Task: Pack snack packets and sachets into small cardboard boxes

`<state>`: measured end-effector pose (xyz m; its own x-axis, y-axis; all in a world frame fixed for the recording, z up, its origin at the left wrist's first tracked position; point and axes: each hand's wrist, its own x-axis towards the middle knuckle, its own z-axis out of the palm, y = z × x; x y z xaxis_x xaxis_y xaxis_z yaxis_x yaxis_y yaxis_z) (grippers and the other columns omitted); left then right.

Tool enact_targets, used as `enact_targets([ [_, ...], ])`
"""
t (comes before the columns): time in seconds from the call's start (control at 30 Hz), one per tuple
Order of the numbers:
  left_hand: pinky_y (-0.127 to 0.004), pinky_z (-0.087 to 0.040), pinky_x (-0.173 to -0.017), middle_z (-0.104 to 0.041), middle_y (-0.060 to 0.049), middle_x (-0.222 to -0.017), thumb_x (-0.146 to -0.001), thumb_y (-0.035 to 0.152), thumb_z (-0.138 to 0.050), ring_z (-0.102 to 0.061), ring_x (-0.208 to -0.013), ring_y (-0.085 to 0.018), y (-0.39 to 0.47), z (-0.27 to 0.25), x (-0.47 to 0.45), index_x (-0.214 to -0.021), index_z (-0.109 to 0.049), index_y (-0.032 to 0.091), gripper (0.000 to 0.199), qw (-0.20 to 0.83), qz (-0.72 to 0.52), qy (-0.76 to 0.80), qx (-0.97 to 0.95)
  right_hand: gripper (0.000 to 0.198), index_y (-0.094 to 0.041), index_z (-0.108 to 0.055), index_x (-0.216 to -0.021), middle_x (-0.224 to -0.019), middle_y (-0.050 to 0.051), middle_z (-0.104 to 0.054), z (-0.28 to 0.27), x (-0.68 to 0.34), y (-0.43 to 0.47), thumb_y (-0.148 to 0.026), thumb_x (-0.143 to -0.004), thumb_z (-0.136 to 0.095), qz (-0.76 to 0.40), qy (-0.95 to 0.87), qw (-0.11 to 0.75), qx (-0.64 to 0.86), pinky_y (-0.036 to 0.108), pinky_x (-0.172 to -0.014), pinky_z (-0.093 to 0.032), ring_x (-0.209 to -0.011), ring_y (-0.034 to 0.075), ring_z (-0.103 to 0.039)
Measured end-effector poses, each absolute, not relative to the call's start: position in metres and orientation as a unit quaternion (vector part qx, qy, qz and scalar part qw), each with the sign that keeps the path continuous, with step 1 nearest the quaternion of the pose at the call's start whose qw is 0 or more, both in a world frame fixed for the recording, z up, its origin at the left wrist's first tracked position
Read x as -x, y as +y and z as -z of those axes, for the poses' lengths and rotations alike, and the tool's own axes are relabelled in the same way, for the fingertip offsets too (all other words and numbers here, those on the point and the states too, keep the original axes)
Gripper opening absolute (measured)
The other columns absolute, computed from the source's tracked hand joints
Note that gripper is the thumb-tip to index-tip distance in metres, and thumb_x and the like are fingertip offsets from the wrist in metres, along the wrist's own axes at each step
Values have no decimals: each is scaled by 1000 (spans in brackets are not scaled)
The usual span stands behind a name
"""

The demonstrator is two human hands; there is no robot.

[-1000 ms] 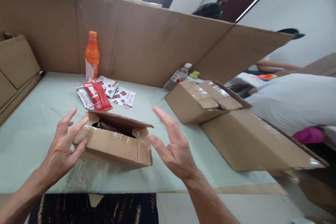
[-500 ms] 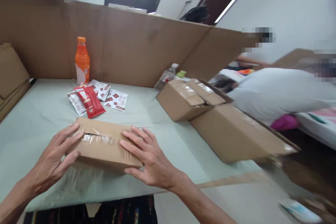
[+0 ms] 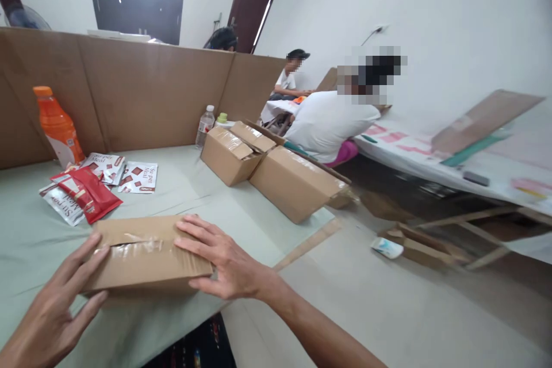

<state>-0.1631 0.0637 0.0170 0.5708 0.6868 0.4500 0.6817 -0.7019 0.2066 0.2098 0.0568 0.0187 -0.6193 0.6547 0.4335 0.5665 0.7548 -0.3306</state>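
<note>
The left hand point(image 3: 56, 305) and right hand point(image 3: 228, 264) touch opposite ends of a taped brown rectangular cardboard box point(image 3: 142, 264) on the pale green tabletop point(image 3: 259, 236).

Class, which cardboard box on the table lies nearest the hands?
The box between the left hand and right hand, the latter resting on top. The other boxes stand farther right, apart from both hands.

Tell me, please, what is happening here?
A person's bare left hand touches the left end of a brown rectangular cardboard box, and the right hand rests on its right end. Its top flaps lie down, with a narrow gap between them. Behind it lie flat red and white packets; an orange plastic bottle stands beyond.
</note>
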Motion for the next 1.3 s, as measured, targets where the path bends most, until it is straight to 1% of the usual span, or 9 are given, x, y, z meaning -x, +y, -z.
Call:
enact_targets([
  [0.23,-49,-42,-124,-36,-12,-172,-101,27,-59,-41,-155,-33,139,-15,-6,-158,-46,28,58,162,-211,283,-922,65,-23,-47,-156,-159,15,-54,1,-326,0,-41,-97,-68,86,-800,274,527,53,-119,-46,-152,33,-44],
  [0.37,-54,-40,-125,-15,-21,-177,-99,20,-58,-31,-160,-36,154,8,-102,-168,-21,19,78,176,-198,327,-907,56,-20,-57,-148,-148,16,-62,19,-379,-11,-45,-98,-63,200,-691,279,636,55,-112,-51,-138,37,-58],
  [0.47,-57,-41,-124,-19,-24,-175,-96,23,-65,-34,-158,-38,143,35,-124,-168,-22,19,84,183,-159,308,-920,53,-16,-62,-139,-141,18,-66,26,-404,0,-47,-96,-62,250,-615,260,701,57,-106,-53,-129,39,-62],
  [0.6,-62,-42,-121,-37,-24,-168,-91,25,-71,-40,-155,-42,116,65,-93,-157,-48,19,70,175,-101,262,-944,52,-13,-64,-135,-136,21,-68,29,-418,29,-44,-93,-63,273,-562,239,744,54,-102,-54,-126,39,-62],
  [0.7,-67,-39,-122,-45,-21,-165,-94,26,-67,-43,-152,-43,97,81,-49,-150,-58,20,57,162,-80,243,-953,51,-15,-63,-135,-137,21,-66,30,-421,50,-41,-91,-63,274,-529,222,772,54,-98,-54,-126,39,-60],
  [0.93,-52,-44,-123,-36,-6,-171,-97,30,-55,-44,-154,-34,65,125,62,-163,-39,31,68,47,-197,187,-961,65,-13,-54,-147,-151,25,-55,26,-417,56,-52,-95,-58,290,-500,218,786,57,-102,-50,-137,41,-52],
  [1.03,-49,-46,-122,-40,-6,-169,-95,29,-56,-47,-152,-33,52,127,98,-165,-36,32,73,58,-210,210,-953,58,-15,-56,-146,-160,26,-46,27,-382,46,-49,-100,-55,333,-505,252,755,61,-107,-44,-147,44,-44],
  [1.17,-57,-40,-125,-39,-6,-170,-94,21,-62,-40,-156,-33,16,101,118,-162,-40,36,73,151,-160,299,-929,41,-19,-66,-134,-157,22,-52,59,-296,53,-40,-102,-51,204,-671,275,657,59,-111,-44,-146,39,-48],
  [1.3,-65,-34,-126,-37,-13,-170,-83,13,-70,-34,-158,-37,-18,61,115,-153,-52,26,73,252,-64,357,-897,45,-16,-66,-137,-150,23,-60,103,-187,66,-37,-99,-55,11,-820,191,540,57,-106,-50,-137,38,-58],
])
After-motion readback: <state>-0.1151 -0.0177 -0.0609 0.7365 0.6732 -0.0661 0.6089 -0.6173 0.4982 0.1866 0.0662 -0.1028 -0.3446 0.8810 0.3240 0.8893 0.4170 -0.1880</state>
